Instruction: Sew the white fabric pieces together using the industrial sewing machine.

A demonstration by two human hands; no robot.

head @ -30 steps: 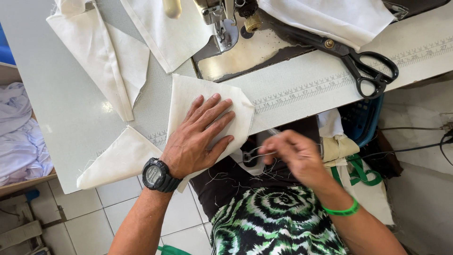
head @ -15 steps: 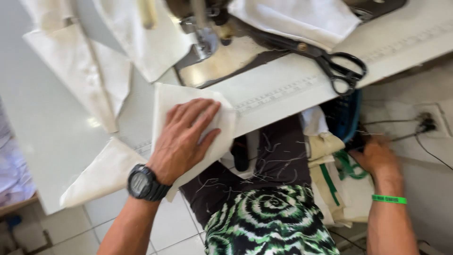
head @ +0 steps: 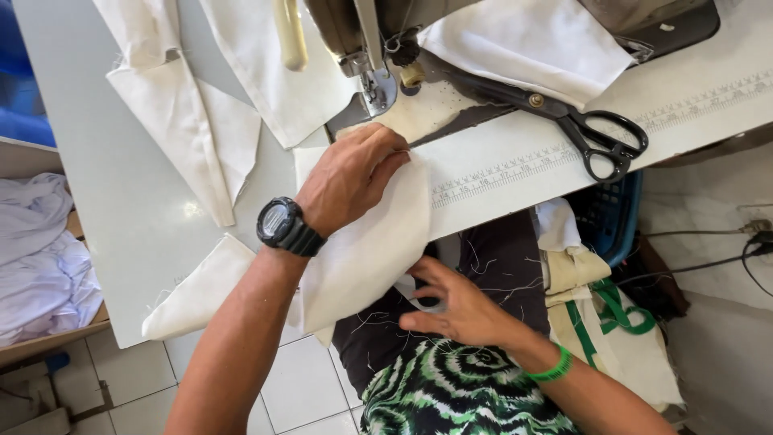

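Cream cotton fabric piece (head: 366,250), plain with frayed threads, lies mid-frame over the pale grey table (head: 121,201) edge. Left hand (head: 350,177) presses flat on it, fingertips curled toward the sewing-machine foot (head: 374,93). Right hand (head: 455,302), fingers spread, sits lower centre beneath the hanging edge; contact unclear. Machine cut off at top.

Black-handled scissors (head: 564,121) are lying on the worktop (head: 129,201) beside the sewing machine (head: 362,40), blades tucked under folded white cloth (head: 523,40). Pale garments (head: 40,258) are piling in a box at left; a blue basket (head: 616,209) is sitting below the worktop's edge.
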